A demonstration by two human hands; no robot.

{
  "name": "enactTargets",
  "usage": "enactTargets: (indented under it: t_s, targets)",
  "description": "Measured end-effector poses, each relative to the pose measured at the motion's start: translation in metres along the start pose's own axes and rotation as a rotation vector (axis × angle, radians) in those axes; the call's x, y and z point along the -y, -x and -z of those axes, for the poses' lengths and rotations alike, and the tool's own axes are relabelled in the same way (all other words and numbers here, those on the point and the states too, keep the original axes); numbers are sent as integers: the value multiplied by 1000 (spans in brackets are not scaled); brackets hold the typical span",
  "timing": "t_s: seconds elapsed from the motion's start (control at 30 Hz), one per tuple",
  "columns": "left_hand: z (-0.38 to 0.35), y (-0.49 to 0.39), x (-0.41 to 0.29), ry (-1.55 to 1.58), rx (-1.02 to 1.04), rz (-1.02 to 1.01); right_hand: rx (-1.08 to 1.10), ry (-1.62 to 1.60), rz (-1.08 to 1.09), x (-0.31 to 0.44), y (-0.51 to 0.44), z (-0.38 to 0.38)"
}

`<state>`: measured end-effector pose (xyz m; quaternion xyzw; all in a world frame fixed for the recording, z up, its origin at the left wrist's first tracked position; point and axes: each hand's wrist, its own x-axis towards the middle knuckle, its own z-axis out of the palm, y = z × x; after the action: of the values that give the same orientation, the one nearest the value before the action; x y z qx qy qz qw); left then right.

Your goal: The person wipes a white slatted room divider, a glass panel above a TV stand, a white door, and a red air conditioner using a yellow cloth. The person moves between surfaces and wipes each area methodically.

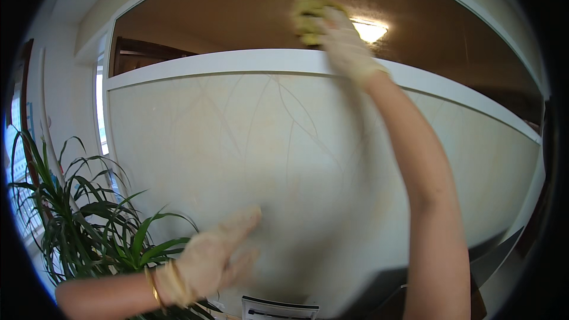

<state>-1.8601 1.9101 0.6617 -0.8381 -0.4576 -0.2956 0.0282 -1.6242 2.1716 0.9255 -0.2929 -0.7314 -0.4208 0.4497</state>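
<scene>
My right hand point(344, 38), in a pale translucent glove, is raised to the window pane point(249, 13) above a white ledge. It presses a yellow-green cloth point(311, 15), blurred and bunched, at the glass near the reflection or glow of a lit lamp point(370, 30). My left hand point(213, 255), also gloved and with a gold bracelet point(154, 289) at the wrist, is held low in front of the pale patterned panel point(289, 142). Its fingers are apart and nothing shows in them.
A white frame rail point(266, 60) runs between pane and panel. A leafy potted plant point(93, 218) stands at the left, close to my left forearm. At the bottom are a dark-and-white flat object point(280, 309) and a dark shape, partly hidden. A narrow window point(101, 106) is at the left.
</scene>
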Motion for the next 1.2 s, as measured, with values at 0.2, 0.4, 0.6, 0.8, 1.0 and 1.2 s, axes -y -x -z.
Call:
enactTargets:
  t_s: [0.2,0.4,0.6,0.8,1.0,1.2]
  targets:
    - [20,-104,97,-186,-247,10,-273,123,-232,-216,109,88]
    - [60,-228,128,-414,-636,23,-232,-367,-147,-63,32,34]
    - [93,-308,148,-598,-970,113,-91,53,254,15,-27,-26]
    - [85,-317,144,-539,-1046,134,-120,32,-39,-99,27,78]
    - [82,-322,154,-561,-1120,71,-95,93,227,-10,-15,7]
    - [82,-319,146,-545,-1102,114,7,112,69,-85,7,69]
